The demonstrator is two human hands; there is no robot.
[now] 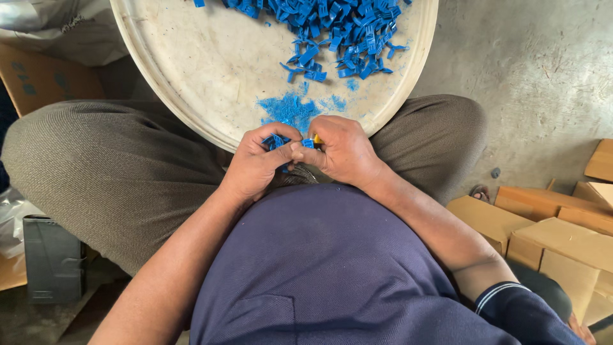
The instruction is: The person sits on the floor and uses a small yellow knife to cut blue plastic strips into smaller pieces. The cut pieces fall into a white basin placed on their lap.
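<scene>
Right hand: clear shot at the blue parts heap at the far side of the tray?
Probably yes. The right hand sits at the tray near rim, and only bare tray and blue dust lie between it and the heap of blue parts. But it is pinching a small blue piece with the left hand.

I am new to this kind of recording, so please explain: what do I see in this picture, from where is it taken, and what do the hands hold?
There is one picture, taken by a camera worn on a seated person's head, looking down at their lap. No machine is here, only two bare hands. The left hand and right hand meet above the lap and pinch small blue plastic pieces; something small and yellow shows between the fingers. In front lies a big round pale tray with a heap of blue pieces and blue crumbs. Cardboard boxes stand on the right.
</scene>
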